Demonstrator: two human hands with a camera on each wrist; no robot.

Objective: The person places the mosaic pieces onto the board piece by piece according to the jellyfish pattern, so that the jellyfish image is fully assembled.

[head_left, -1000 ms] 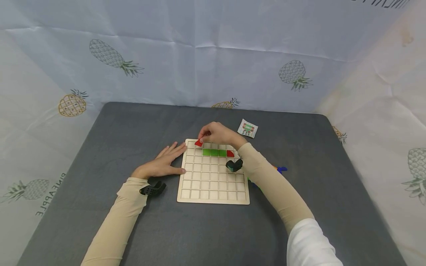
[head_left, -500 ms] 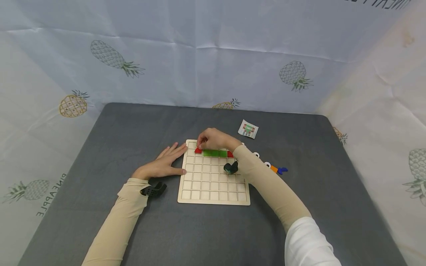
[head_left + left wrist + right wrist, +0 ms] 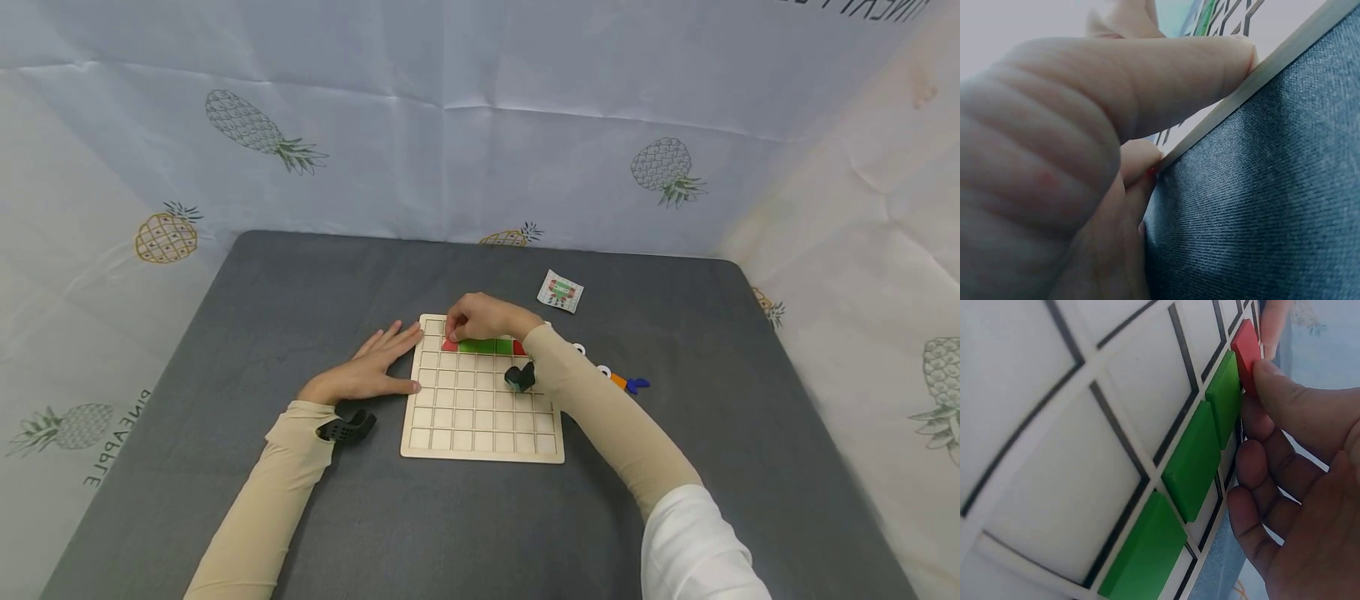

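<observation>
A pale wooden board (image 3: pixel 480 417) with a square grid lies on the table. My right hand (image 3: pixel 487 317) is over its far rows, pinching a small red tile (image 3: pixel 1246 350) between thumb and finger. That tile sits at the left end of a row of three green square tiles (image 3: pixel 1194 469); how flat it lies is hard to tell. Another red tile (image 3: pixel 519 347), partly covered by my sleeve, is at the row's right end. With fingers spread, my left hand (image 3: pixel 363 371) rests on the table, its thumb and fingertips touching the board's left edge.
Beyond the board lies a small printed card (image 3: pixel 560 292). Right of my right forearm are an orange tile (image 3: pixel 618 381), a blue piece (image 3: pixel 637 386) and white ring-like pieces (image 3: pixel 604 372), some hidden. Pineapple-print cloth (image 3: pixel 465 150) hangs behind the dark table (image 3: pixel 450 525).
My right hand has brought the red tile from the far row nearer, down to the left end of the green row. The left hand has stayed at the board's edge.
</observation>
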